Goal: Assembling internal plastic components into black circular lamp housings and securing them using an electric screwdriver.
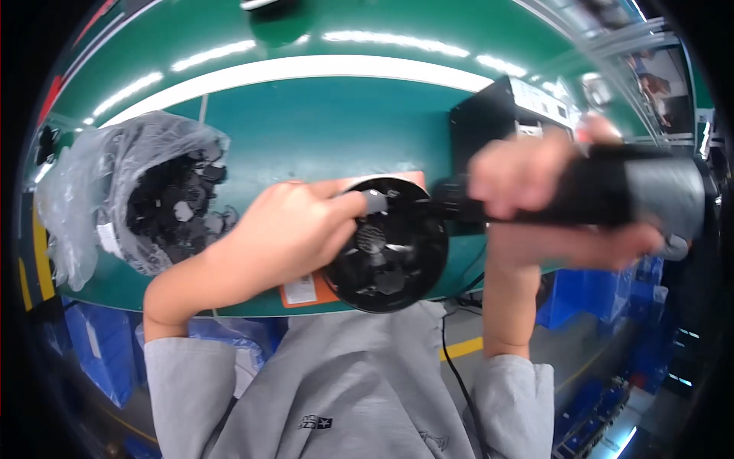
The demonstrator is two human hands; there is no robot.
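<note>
Grey part (376, 201) — pinched in left grip (300, 219), above black bowl (433, 262).

On the bench (306, 122), a bag (76, 191) with small parts (180, 199) inside lies at the left. A bowl (438, 264) holding more pieces (390, 281) sits mid-bench by the near edge, the left hand (302, 218) over its left side. Right of it is a handheld tool (596, 183) in the right hand (524, 176); behind that, a boxy unit (489, 115).
</note>
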